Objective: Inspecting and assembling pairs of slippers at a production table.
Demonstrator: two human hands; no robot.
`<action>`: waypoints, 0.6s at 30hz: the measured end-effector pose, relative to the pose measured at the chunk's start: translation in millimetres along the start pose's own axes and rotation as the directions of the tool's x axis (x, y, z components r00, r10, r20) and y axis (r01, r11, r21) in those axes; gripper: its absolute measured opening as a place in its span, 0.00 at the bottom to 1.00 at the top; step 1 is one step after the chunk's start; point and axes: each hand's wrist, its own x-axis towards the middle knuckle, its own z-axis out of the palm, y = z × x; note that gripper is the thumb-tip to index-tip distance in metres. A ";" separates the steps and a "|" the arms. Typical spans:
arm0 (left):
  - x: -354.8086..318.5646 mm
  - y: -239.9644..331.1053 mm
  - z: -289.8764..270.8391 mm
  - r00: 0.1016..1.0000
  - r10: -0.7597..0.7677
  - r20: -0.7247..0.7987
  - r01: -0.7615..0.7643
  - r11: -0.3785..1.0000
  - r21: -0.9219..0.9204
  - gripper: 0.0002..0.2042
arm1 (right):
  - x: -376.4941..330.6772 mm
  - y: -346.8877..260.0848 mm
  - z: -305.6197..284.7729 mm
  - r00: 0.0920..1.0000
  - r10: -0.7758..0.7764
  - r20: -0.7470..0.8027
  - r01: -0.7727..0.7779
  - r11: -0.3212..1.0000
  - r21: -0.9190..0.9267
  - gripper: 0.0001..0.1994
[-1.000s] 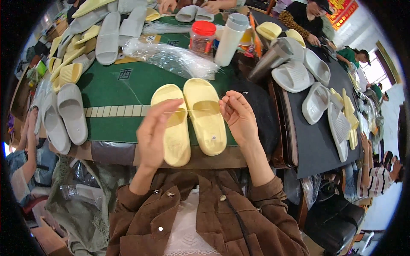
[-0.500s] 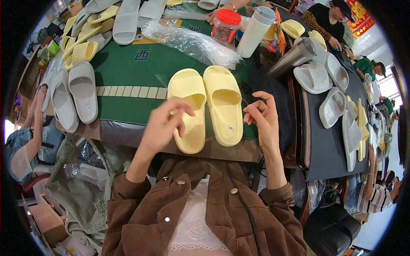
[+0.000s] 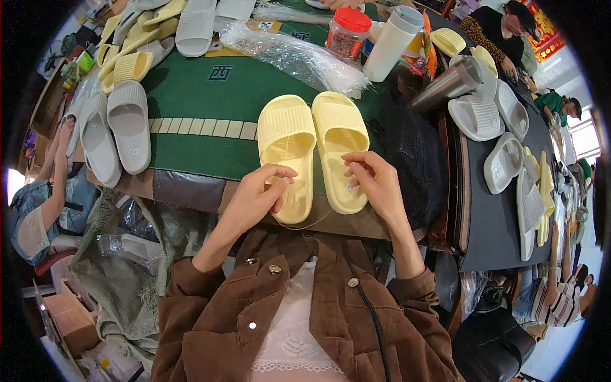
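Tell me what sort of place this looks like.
Probably a slipper workshop: grey slippers lie to both sides of a yellow pair, a bundle of clear strands lies on the green cloth, and other people are close by.

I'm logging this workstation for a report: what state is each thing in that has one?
Yellow slippers, soles down, side by side
Left hand, fingers curled over the left one
Right hand, fingers curled over the right one
Thin strand, slack
Red-lidded jar, closed
White bottle, capped
Clear plastic bundle, rumpled
Brown jacket, open
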 end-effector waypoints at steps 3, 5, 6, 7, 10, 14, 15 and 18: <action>-5.9 4.7 4.3 0.985 -0.109 0.137 0.121 0.989 -0.081 0.11 | 6.3 0.0 2.5 0.993 -0.113 -0.040 0.108 0.989 -0.102 0.10; -14.3 1.3 9.1 0.987 -0.095 0.131 0.109 0.988 -0.109 0.11 | 9.0 -1.5 2.8 0.987 -0.150 -0.059 0.139 0.976 -0.167 0.11; -18.6 -0.4 10.8 0.989 -0.079 0.125 0.097 0.986 -0.138 0.11 | 9.0 -0.8 3.0 0.987 -0.149 -0.058 0.137 0.977 -0.166 0.11; -21.1 -2.3 9.6 0.991 -0.063 0.120 0.078 0.989 -0.124 0.12 | 9.0 0.7 2.8 0.985 -0.163 -0.049 0.152 0.973 -0.172 0.11; -17.3 -4.5 4.7 0.997 -0.042 0.063 0.050 0.992 -0.119 0.11 | 9.7 3.4 5.1 0.979 -0.200 -0.029 0.189 0.960 -0.208 0.12; 3.0 -5.0 2.9 0.998 0.069 -0.013 -0.069 0.998 0.002 0.13 | 20.2 9.2 11.7 0.928 -0.370 -0.035 0.332 0.868 -0.369 0.15; 10.2 -7.2 5.1 0.973 0.225 -0.057 -0.208 0.953 0.220 0.14 | 24.0 10.1 13.4 0.928 -0.370 -0.037 0.331 0.867 -0.371 0.15; 25.4 -15.2 18.5 0.869 0.488 -0.078 -0.358 0.731 0.581 0.22 | 36.4 10.9 20.7 0.933 -0.359 -0.006 0.326 0.854 -0.405 0.14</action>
